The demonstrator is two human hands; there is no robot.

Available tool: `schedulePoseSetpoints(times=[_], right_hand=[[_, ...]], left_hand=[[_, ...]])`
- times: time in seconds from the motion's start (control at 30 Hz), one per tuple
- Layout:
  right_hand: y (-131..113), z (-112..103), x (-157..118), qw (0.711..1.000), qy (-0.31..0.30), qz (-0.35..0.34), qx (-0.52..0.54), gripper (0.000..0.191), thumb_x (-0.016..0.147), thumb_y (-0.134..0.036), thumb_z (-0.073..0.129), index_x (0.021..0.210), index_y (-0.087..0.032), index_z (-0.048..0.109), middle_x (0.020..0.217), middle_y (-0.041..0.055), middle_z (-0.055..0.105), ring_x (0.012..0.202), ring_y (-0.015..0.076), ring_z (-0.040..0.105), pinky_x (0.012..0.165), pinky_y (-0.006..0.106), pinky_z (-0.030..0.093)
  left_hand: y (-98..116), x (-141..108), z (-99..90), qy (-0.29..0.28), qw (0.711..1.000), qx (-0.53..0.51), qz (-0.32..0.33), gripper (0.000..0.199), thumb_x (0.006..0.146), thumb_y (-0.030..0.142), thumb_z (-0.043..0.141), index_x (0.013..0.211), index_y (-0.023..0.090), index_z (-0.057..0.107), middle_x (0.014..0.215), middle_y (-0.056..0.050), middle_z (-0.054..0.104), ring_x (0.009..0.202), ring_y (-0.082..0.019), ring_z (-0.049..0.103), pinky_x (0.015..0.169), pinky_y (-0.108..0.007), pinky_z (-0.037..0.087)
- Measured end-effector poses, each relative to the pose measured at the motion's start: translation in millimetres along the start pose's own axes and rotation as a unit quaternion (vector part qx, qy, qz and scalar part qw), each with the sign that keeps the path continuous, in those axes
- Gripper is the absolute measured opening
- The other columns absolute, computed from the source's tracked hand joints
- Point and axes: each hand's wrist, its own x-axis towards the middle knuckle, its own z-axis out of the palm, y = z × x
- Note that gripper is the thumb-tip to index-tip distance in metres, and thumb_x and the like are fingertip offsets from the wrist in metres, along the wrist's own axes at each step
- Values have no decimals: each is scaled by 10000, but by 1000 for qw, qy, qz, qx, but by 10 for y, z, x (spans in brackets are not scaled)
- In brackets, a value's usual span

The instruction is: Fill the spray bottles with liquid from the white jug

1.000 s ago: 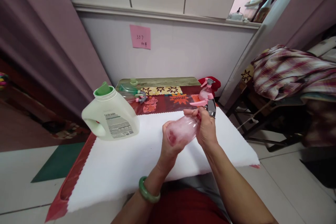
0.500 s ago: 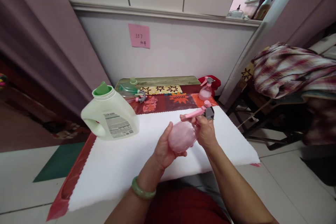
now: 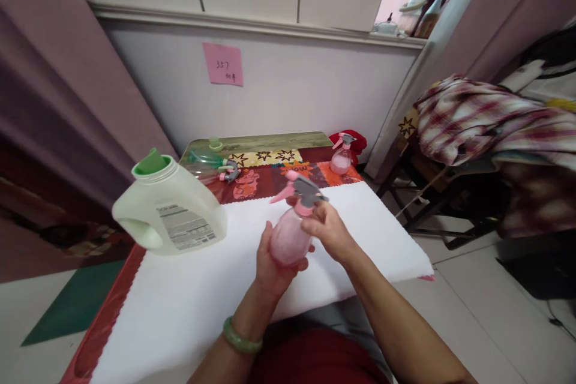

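Observation:
A pink spray bottle (image 3: pixel 289 240) with a pink and grey trigger head is held above the white cloth, tilted slightly to the right. My left hand (image 3: pixel 274 270) cups its round body from below and the left side. At the neck, just under the trigger head, my right hand (image 3: pixel 327 229) has its thumb and fingers closed round the bottle. A large pale jug (image 3: pixel 180 216) with a green spout insert stands to the left, its handle facing outward. Farther back, a second pink spray bottle (image 3: pixel 342 161) stands upright.
Clear and green spray bottles (image 3: pixel 207 162) lie at the back left beside a small pale green cap (image 3: pixel 215 144). White cloth (image 3: pixel 180 294) covers the table's near part. A plaid shirt (image 3: pixel 477 120) is heaped at the right. A pink note (image 3: pixel 224 65) hangs on the wall.
The held spray bottle has turned more upright, its trigger head swinging up and left. My right hand has shifted round the neck. The camera view has moved slightly.

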Motion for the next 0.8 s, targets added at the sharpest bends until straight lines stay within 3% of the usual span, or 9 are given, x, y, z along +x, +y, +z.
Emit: schedulePoseSetpoints(times=[0.07,0.17,0.3,0.4,0.47,0.53,0.63,0.73,0.8], right_hand=[[33,-59,-36,997,-62,9,-46,592,625,-358,865,1159,-238,640,1147,44,704,1057,251,665,899,380,551],[79,-99,-107,983,-73,48,-161,737,559,-298,910,1233,-240,616,1150,41,700,1003,254,659,798,355,565],[126,-80,-169,973,-2,67,-220,772,568,-318,903,1266,-245,581,1148,40,705,968,250,658,760,338,553],[222,-153,-125,961,57,61,-265,677,585,-316,870,1200,-248,595,1055,20,719,902,239,666,780,349,537],[346,-301,-32,952,93,69,-283,615,597,-348,848,1149,-235,603,1026,28,721,878,241,671,775,358,535],[499,-535,113,942,142,83,-294,588,617,-411,823,1130,-220,605,1051,56,721,913,256,679,801,375,538],[698,-998,395,905,239,106,-334,660,629,-511,802,1171,-203,585,1089,96,719,976,284,685,839,397,539],[791,-1480,684,856,306,119,-400,774,627,-524,807,1269,-191,533,1162,127,712,1020,299,687,863,395,534],[810,-1754,854,841,328,122,-414,816,658,-533,791,1325,-173,491,1239,162,687,1097,312,671,916,403,516]], left_hand=[[69,25,-44,-11,1000,-1,-3,590,897,660,540,1154,146,673,848,-102,747,551,-212,655,369,-267,432],[118,69,-30,8,999,26,19,610,913,649,513,1167,120,681,869,-120,760,575,-214,664,458,-316,514],[90,167,62,36,997,72,8,635,925,660,494,1219,127,674,1063,-146,761,933,-293,720,745,-373,580],[63,315,22,85,972,216,31,659,909,716,478,1192,151,664,1128,-150,734,1045,-313,688,827,-405,559],[69,436,-99,131,907,388,99,646,920,729,419,1161,172,641,1141,-150,711,1032,-315,681,824,-441,559],[90,546,-285,151,814,532,176,588,903,701,460,1117,179,626,1166,-159,685,1076,-335,657,903,-507,539],[109,653,-628,119,672,678,272,524,834,587,612,1133,158,630,1294,-206,638,1276,-395,548,1096,-598,403],[77,686,-936,89,514,793,313,520,887,473,574,1278,130,592,1440,-241,565,1376,-404,484,1134,-621,355],[38,686,-1063,87,447,837,304,530,926,443,539,1345,119,562,1486,-248,533,1403,-399,468,1143,-612,349]])
